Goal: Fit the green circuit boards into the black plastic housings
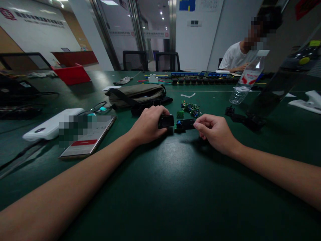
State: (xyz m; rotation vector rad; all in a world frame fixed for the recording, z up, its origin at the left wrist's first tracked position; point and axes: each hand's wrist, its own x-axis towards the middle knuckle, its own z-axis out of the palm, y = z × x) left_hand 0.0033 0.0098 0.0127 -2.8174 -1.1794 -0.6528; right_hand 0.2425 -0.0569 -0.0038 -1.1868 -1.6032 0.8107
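Note:
My left hand (152, 124) is closed around a small black plastic case (166, 121), whose end faces right. With thumb and forefinger, my right hand (213, 131) pinches the right end of a flat black piece (188, 124). At that piece's left end sits a green circuit board with blue parts (178, 126), close to the case but seemingly apart from it. Just behind lie a small green board (180, 114) and a cluster of loose circuit boards (191, 108) on the table. My right hand's last fingers are curled and partly hidden.
A grey-green bag (136, 94) lies behind my left hand. To the left are a phone (87, 139) and a white power bank (54, 124) with cables. On the right stand a water bottle (248, 80) and a dark large bottle (278, 83). A person (235, 57) sits across the table.

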